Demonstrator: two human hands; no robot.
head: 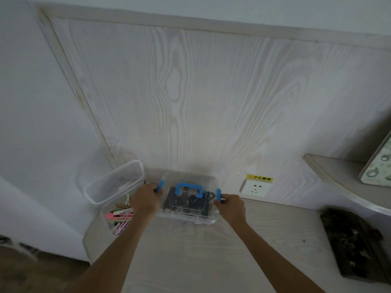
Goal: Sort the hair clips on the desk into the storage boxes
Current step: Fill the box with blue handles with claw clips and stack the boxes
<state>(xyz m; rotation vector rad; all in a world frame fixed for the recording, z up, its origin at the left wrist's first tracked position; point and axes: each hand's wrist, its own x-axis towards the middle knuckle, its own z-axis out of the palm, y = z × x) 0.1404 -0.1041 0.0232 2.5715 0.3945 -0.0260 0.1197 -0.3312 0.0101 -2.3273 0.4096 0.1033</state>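
hair clips, dark ones (186, 203), lie inside a clear lidded storage box (188, 216) at the back of the desk (190, 261), and the left hand (146, 200) curls its fingers on the box's left blue latch (160, 185) while the right hand (230, 205) pinches the right blue latch (219, 195). a blue handle (189, 188) sits on the lid between them. just left, touching the left hand's side, an open clear box (115, 218) holds pink and pale clips (120, 215), its lid (114, 181) tilted up, with a wall socket (255, 188) off to the right.
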